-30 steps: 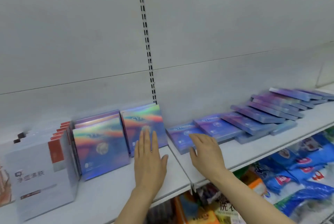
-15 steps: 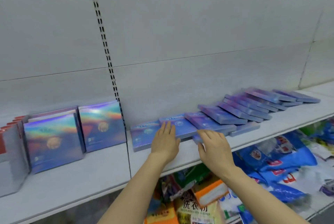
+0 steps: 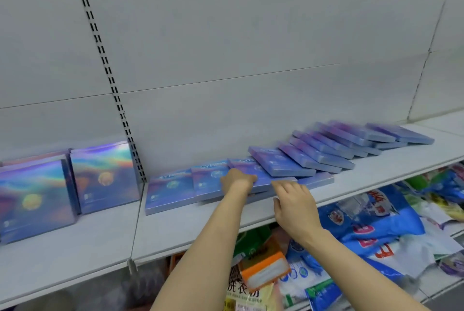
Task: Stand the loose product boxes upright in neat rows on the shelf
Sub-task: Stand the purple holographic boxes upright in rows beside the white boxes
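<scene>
We cannot see our left grip's [image 3: 237,181] curled fingertips, hidden on a flat blue box [image 3: 253,176]; right grip [image 3: 293,204] curls empty beside the shelf [image 3: 175,225] edge

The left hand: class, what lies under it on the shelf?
Under the left hand lie fallen blue boxes, overlapping on the white shelf. Its fingers are hidden, so which box they grip cannot be told.

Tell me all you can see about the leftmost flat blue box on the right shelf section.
The leftmost blue box is thin, square and glossy, blue-violet with pale lettering and a small round emblem. It lies flat on the white shelf, just right of the slotted upright. The next box overlaps its right edge. Neither hand touches it.
</scene>
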